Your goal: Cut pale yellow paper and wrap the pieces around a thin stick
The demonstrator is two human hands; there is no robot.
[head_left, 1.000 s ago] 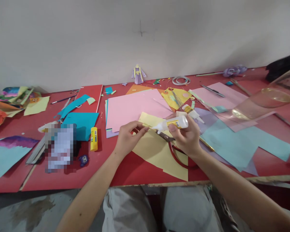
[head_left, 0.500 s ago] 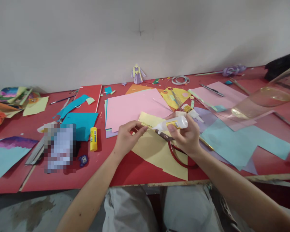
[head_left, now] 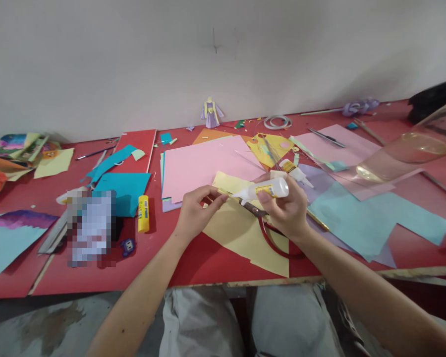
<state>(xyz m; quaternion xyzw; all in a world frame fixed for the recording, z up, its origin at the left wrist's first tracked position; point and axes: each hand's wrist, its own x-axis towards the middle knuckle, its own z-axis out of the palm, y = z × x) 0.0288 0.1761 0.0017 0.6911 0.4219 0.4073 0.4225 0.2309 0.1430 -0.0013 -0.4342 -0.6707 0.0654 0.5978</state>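
My right hand [head_left: 287,210] grips a small white glue bottle [head_left: 264,190] with a yellow label, its nozzle pointing left. The nozzle tip sits close to a thin yellow paper strip [head_left: 223,194] that my left hand [head_left: 196,210] pinches between thumb and fingers. Both hands hover over a pale yellow sheet [head_left: 245,233] on the red table [head_left: 208,263]. Red-handled scissors [head_left: 271,235] lie on that sheet, partly under my right hand.
A pink sheet [head_left: 204,166] lies behind my hands, light blue paper [head_left: 364,218] to the right. A yellow glue stick [head_left: 143,213] and teal paper [head_left: 122,191] lie to the left. A second glue bottle [head_left: 295,172], a paper doll [head_left: 210,112] and a clear plastic sheet [head_left: 405,156] sit farther back.
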